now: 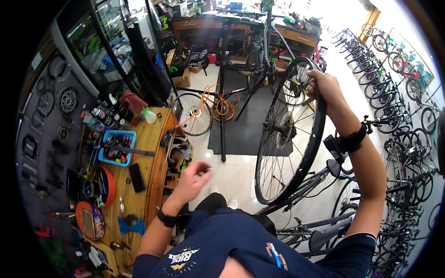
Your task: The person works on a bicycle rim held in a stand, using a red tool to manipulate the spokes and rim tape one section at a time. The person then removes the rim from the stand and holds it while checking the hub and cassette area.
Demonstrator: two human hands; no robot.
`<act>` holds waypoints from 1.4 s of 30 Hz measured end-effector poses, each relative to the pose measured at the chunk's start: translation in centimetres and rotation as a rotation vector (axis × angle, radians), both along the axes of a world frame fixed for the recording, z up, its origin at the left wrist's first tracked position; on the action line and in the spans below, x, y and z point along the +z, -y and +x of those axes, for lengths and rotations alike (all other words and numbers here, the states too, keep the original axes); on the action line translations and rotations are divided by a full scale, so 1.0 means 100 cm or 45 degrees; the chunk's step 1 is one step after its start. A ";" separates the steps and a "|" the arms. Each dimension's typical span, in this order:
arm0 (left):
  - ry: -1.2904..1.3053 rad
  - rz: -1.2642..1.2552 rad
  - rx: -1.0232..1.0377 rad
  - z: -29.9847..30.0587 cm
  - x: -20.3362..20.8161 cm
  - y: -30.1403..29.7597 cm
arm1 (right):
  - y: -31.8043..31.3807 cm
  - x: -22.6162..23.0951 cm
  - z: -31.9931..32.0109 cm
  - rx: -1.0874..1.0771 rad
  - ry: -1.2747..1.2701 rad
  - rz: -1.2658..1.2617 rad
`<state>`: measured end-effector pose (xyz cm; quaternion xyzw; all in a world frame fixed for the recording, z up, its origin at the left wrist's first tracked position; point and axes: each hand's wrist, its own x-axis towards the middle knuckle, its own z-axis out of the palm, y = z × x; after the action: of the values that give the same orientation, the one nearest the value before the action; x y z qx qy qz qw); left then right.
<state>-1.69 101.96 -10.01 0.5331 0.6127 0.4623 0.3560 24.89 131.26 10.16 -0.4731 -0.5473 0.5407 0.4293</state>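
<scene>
My right hand [326,90] is closed around the upper rim of a bicycle wheel [314,144]. The wheel hangs upright in front of me, a little to my right. It has a black rim, thin spokes and a cassette [286,131] at the hub. Out to the left, near the workbench edge, my left hand [191,181] is held in the air, apart from the wheel. Its fingers curl toward the thumb, and whatever they may hold is too small or hidden to make out.
The wooden workbench [155,153] at left carries a blue tray [107,160], a phone [136,178], bottles and tools. Ahead, a repair stand [222,129] with an orange hose [223,111] stands by a dark mat [234,143]. Bicycles [371,88] line the right side.
</scene>
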 end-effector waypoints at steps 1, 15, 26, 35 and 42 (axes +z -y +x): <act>-0.034 0.079 -0.179 0.017 0.030 -0.029 | -0.014 -0.002 -0.003 0.006 -0.005 -0.023; -0.194 0.671 -0.482 0.128 0.098 -0.288 | -0.156 -0.017 -0.040 -0.019 -0.054 -0.144; -0.006 0.185 -0.458 0.143 0.155 -0.354 | -0.247 -0.033 0.054 0.279 0.407 0.309; -0.099 0.042 -0.339 0.164 0.172 -0.374 | -0.209 -0.176 0.090 0.343 -0.008 -0.765; -0.170 0.120 -0.300 0.167 0.167 -0.385 | -0.226 -0.171 0.076 0.263 0.008 -0.832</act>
<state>15.00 140.49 6.65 0.6471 0.5458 0.4090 0.3409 32.49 153.88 -6.96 -0.5293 -0.3916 0.7266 0.1963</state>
